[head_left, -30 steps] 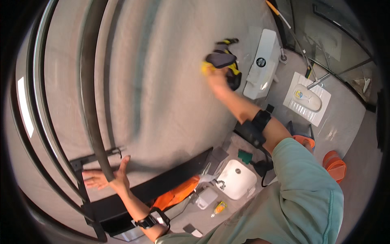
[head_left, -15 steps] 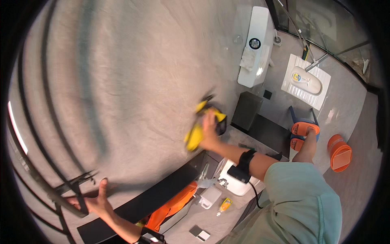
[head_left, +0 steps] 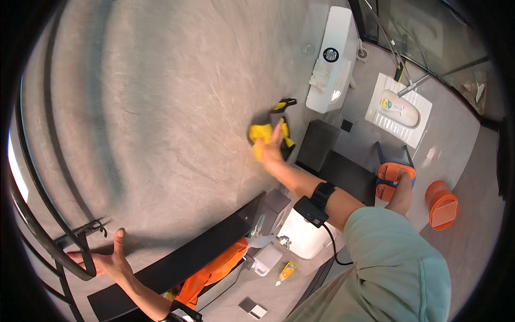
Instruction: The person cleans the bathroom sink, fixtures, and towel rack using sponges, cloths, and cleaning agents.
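With my right hand [head_left: 270, 151] I press a yellow-and-black cloth [head_left: 260, 132] against the grey marbled wall [head_left: 188, 107]. The cloth is bunched, and a dark strip of it sticks out above my fingers. My left hand [head_left: 111, 264] is at a black metal rack [head_left: 84, 256] on the wall at the lower left. Its thumb points away from the other fingers, which stretch out flat and partly pass behind the rack's bars.
My foot in an orange slipper [head_left: 405, 172] stands on a blue stool [head_left: 380, 153]. Nearby are an orange bucket [head_left: 443, 206], a squat toilet [head_left: 421, 137] and a white cistern [head_left: 343, 43]. Below the black shelf [head_left: 177, 249] are a washbasin [head_left: 308, 244] and a yellow bottle [head_left: 287, 272].
My right hand has moved the cloth slightly up along the wall, and the cloth has changed shape. The left hand stays by the rack. The whole view has shifted a little.
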